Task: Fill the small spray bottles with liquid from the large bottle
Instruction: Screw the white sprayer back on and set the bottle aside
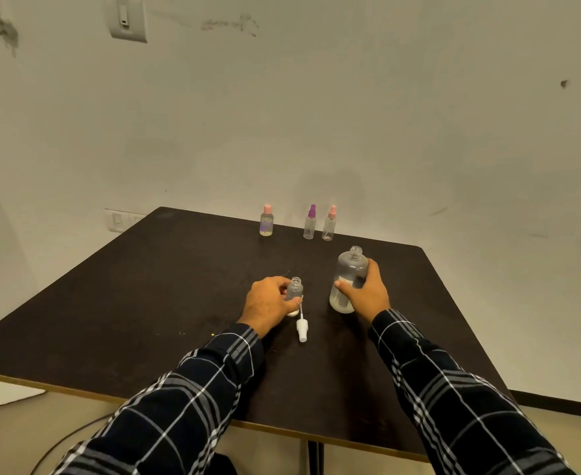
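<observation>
L hand (pixel 269 302) fingers curled round small open bottle (pixel 295 291); R hand (pixel 368 291) grips uncapped large bottle (pixel 348 279). Both upright on tabletop (pixel 145 303). Spray cap (pixel 302 329) lies beside.

Clear plastic bottles (pixel 349 279) on matt dark table (pixel 145 303).

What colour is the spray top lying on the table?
The spray top is white; the head view shows it best.

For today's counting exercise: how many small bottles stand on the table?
4. Along the far edge: left pink-capped bottle, purple-capped bottle, right pink-capped bottle. Near: open bottle in the left hand.
</observation>
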